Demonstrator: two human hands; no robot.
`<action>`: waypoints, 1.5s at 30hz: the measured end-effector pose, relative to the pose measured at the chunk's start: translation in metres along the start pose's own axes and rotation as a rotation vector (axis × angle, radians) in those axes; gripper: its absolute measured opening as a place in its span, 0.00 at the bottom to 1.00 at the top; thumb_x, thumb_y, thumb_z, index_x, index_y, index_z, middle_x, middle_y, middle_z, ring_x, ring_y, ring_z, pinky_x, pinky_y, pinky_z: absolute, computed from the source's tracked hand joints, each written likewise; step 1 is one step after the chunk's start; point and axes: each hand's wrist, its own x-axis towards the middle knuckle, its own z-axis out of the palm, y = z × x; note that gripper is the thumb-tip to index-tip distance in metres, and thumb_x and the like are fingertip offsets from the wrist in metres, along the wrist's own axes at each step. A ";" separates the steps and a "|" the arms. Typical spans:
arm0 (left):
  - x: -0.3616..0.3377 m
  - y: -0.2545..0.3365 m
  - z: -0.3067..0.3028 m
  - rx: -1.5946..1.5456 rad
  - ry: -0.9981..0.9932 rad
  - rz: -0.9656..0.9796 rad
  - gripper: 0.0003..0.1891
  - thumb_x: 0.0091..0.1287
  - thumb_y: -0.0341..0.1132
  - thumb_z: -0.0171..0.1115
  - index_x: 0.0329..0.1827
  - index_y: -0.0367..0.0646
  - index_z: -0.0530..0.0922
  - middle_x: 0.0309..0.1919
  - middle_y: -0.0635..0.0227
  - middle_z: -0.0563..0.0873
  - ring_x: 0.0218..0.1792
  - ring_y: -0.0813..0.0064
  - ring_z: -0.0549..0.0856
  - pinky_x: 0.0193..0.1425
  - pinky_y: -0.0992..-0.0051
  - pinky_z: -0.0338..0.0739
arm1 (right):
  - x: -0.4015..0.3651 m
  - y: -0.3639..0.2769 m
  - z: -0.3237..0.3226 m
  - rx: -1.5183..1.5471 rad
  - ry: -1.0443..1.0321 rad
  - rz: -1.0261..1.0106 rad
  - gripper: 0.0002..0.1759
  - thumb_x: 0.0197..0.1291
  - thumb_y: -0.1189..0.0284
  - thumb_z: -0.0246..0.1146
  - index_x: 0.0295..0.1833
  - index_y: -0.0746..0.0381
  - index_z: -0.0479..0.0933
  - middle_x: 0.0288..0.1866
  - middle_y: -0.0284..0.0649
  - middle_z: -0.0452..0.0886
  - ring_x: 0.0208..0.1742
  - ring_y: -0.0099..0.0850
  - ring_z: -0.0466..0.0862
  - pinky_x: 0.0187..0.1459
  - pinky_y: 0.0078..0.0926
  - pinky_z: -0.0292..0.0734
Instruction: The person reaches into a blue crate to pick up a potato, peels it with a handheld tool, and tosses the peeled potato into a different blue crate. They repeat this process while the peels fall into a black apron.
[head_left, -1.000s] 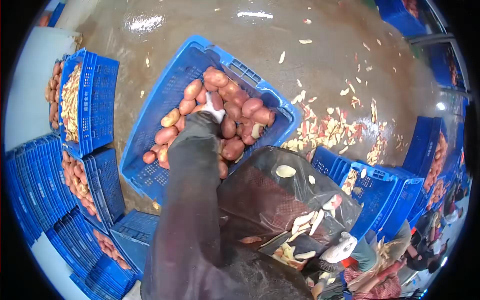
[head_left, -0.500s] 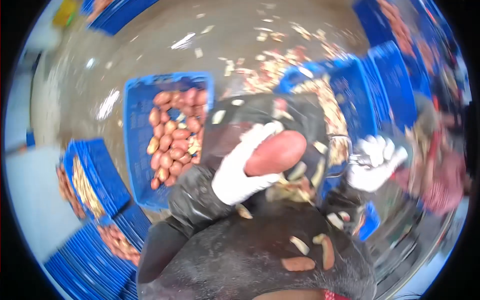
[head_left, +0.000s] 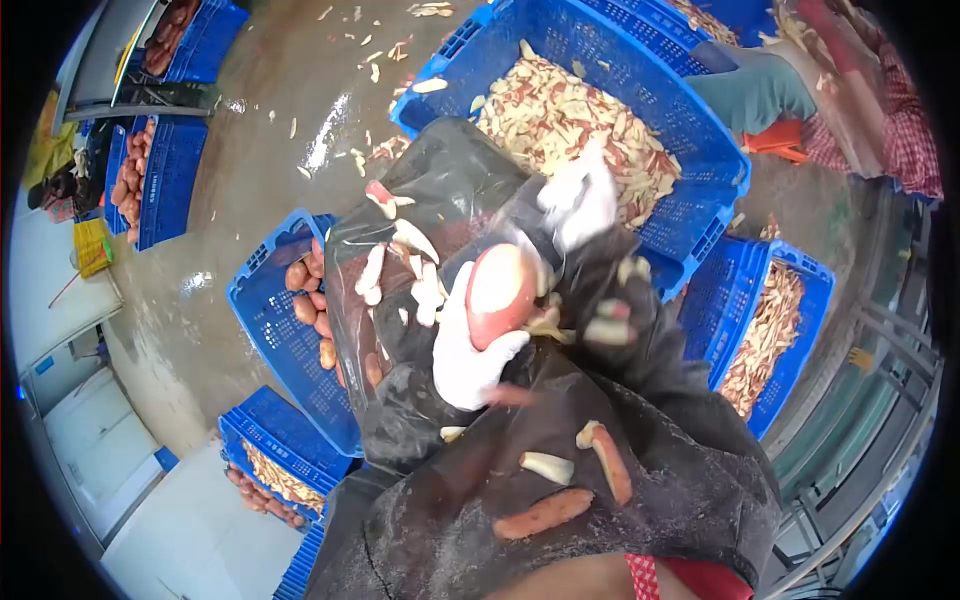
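My left hand (head_left: 470, 355), in a white glove, is wrapped round a large red-skinned potato (head_left: 500, 300) above my lap. A pale cut patch shows at the potato's upper end. My right hand (head_left: 582, 195), gloved in white too, is smeared by motion beyond the potato, in front of a blue crate (head_left: 715, 130) heaped with peelings (head_left: 570, 110). Its fingers, and anything in them, cannot be made out. Loose peel pieces lie on my dark apron (head_left: 430, 510), among them a long red strip (head_left: 545, 514) and a pale slice (head_left: 547, 467).
To the left, a blue crate (head_left: 270, 330) holds whole red potatoes (head_left: 305, 290), partly hidden by my apron. Another crate of peelings (head_left: 765, 340) stands at the right. More crates and scattered peel are on the wet floor (head_left: 250, 170). Another person's legs (head_left: 760, 90) are at upper right.
The view has swung round. My right hand has moved from far right to just beyond the potato. A pale cut face now shows on the potato, still in my left hand.
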 end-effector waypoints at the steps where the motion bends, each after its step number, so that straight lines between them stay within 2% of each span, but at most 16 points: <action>1: -0.002 0.003 0.002 0.002 0.066 -0.064 0.47 0.49 0.33 0.73 0.71 0.33 0.54 0.65 0.51 0.67 0.62 0.63 0.72 0.66 0.66 0.66 | 0.014 -0.018 -0.011 0.113 -0.052 0.014 0.26 0.72 0.57 0.47 0.18 0.51 0.61 0.11 0.26 0.62 0.10 0.21 0.63 0.14 0.21 0.59; 3: 0.008 0.015 0.016 -0.395 0.142 0.007 0.48 0.50 0.34 0.73 0.72 0.34 0.52 0.66 0.52 0.66 0.61 0.62 0.73 0.65 0.67 0.67 | 0.001 -0.031 -0.002 0.252 -0.497 0.194 0.26 0.71 0.56 0.47 0.18 0.52 0.62 0.11 0.28 0.63 0.10 0.24 0.65 0.15 0.23 0.61; 5: 0.020 0.050 0.030 -0.626 0.268 -0.415 0.50 0.49 0.35 0.72 0.73 0.35 0.50 0.67 0.53 0.64 0.64 0.61 0.69 0.68 0.68 0.63 | -0.012 -0.008 -0.003 0.025 -0.268 0.210 0.26 0.72 0.55 0.46 0.18 0.52 0.64 0.11 0.32 0.65 0.12 0.25 0.67 0.16 0.24 0.63; 7: -0.005 -0.014 0.008 -0.193 0.110 -0.050 0.50 0.50 0.36 0.71 0.74 0.36 0.49 0.69 0.54 0.60 0.67 0.64 0.63 0.71 0.67 0.55 | 0.009 -0.012 -0.011 -0.151 -0.026 0.124 0.26 0.71 0.53 0.44 0.21 0.52 0.66 0.12 0.33 0.66 0.13 0.26 0.69 0.18 0.25 0.66; 10: 0.000 -0.024 0.004 -0.085 0.082 0.079 0.52 0.51 0.38 0.71 0.75 0.40 0.45 0.72 0.54 0.54 0.69 0.63 0.59 0.72 0.65 0.54 | 0.013 -0.024 -0.014 0.276 -0.487 0.188 0.26 0.70 0.49 0.44 0.23 0.53 0.67 0.12 0.31 0.67 0.13 0.26 0.70 0.19 0.25 0.67; 13: -0.005 -0.030 0.002 -0.126 0.100 0.037 0.52 0.51 0.37 0.71 0.75 0.41 0.45 0.71 0.54 0.56 0.68 0.63 0.60 0.71 0.65 0.56 | -0.013 -0.004 -0.010 -0.189 -0.280 0.087 0.23 0.70 0.49 0.45 0.26 0.51 0.66 0.13 0.26 0.66 0.13 0.22 0.68 0.19 0.24 0.67; 14: -0.004 -0.028 0.001 -0.137 0.115 0.035 0.52 0.51 0.36 0.71 0.75 0.41 0.45 0.71 0.55 0.56 0.68 0.63 0.61 0.70 0.65 0.56 | 0.017 -0.016 -0.018 0.106 -0.031 0.232 0.24 0.70 0.50 0.45 0.22 0.50 0.64 0.11 0.26 0.63 0.12 0.21 0.66 0.18 0.24 0.65; 17: -0.002 -0.028 0.003 -0.178 0.142 0.048 0.53 0.50 0.35 0.71 0.75 0.41 0.45 0.71 0.55 0.57 0.67 0.63 0.62 0.69 0.65 0.58 | 0.007 -0.021 -0.010 0.320 -0.506 0.181 0.25 0.71 0.51 0.44 0.21 0.49 0.63 0.11 0.26 0.61 0.11 0.22 0.63 0.17 0.24 0.63; 19: -0.007 -0.028 0.008 -0.211 0.145 0.013 0.53 0.50 0.34 0.72 0.75 0.42 0.45 0.70 0.55 0.58 0.67 0.63 0.63 0.68 0.66 0.60 | -0.048 -0.014 0.027 -0.188 -0.336 0.187 0.26 0.69 0.51 0.49 0.18 0.50 0.61 0.10 0.29 0.61 0.11 0.25 0.64 0.16 0.25 0.62; 21: -0.008 -0.026 0.009 -0.228 0.135 -0.002 0.53 0.49 0.33 0.72 0.75 0.42 0.45 0.70 0.56 0.59 0.66 0.63 0.65 0.67 0.66 0.61 | 0.009 -0.018 0.002 0.040 -0.010 0.186 0.26 0.68 0.52 0.52 0.18 0.50 0.61 0.11 0.28 0.61 0.11 0.24 0.65 0.15 0.25 0.62; 23: -0.009 -0.016 0.003 -0.292 0.107 -0.022 0.53 0.49 0.32 0.72 0.75 0.42 0.45 0.69 0.56 0.60 0.65 0.63 0.66 0.66 0.66 0.63 | 0.030 -0.026 -0.016 0.040 -0.201 0.005 0.26 0.68 0.50 0.51 0.18 0.50 0.62 0.11 0.26 0.62 0.12 0.20 0.64 0.15 0.22 0.61; 29: 0.000 -0.013 -0.006 -0.069 0.010 0.056 0.53 0.48 0.29 0.72 0.75 0.43 0.46 0.68 0.57 0.62 0.64 0.62 0.69 0.63 0.66 0.67 | -0.028 0.005 0.011 0.096 -0.522 0.376 0.27 0.70 0.50 0.47 0.22 0.57 0.68 0.15 0.35 0.70 0.13 0.29 0.71 0.15 0.22 0.62; 34: 0.006 -0.006 -0.004 -0.160 0.000 0.040 0.53 0.48 0.28 0.72 0.75 0.41 0.46 0.69 0.56 0.63 0.67 0.63 0.66 0.68 0.66 0.62 | 0.034 -0.027 0.015 0.001 -0.079 0.202 0.25 0.70 0.54 0.49 0.18 0.50 0.61 0.11 0.28 0.66 0.11 0.23 0.65 0.14 0.28 0.62; 37: 0.017 0.009 -0.015 -0.280 -0.081 -0.021 0.50 0.50 0.27 0.70 0.75 0.40 0.48 0.69 0.56 0.61 0.67 0.64 0.65 0.68 0.67 0.63 | -0.028 -0.006 0.029 0.386 -0.558 0.525 0.24 0.68 0.54 0.51 0.19 0.50 0.63 0.12 0.30 0.66 0.10 0.27 0.66 0.13 0.28 0.62; 38: 0.020 0.006 -0.016 -0.213 -0.087 -0.036 0.49 0.51 0.27 0.69 0.75 0.41 0.48 0.70 0.56 0.61 0.67 0.64 0.65 0.68 0.67 0.63 | -0.038 0.003 0.033 -0.212 -0.401 0.177 0.24 0.69 0.54 0.50 0.18 0.50 0.64 0.11 0.31 0.65 0.10 0.29 0.66 0.14 0.26 0.63; 45: 0.020 0.008 -0.024 -0.548 -0.160 -0.186 0.50 0.49 0.21 0.65 0.75 0.44 0.47 0.69 0.61 0.61 0.68 0.67 0.64 0.69 0.68 0.62 | -0.017 0.004 0.029 -0.091 -0.254 0.137 0.25 0.71 0.55 0.47 0.20 0.52 0.63 0.10 0.32 0.62 0.10 0.26 0.64 0.14 0.26 0.62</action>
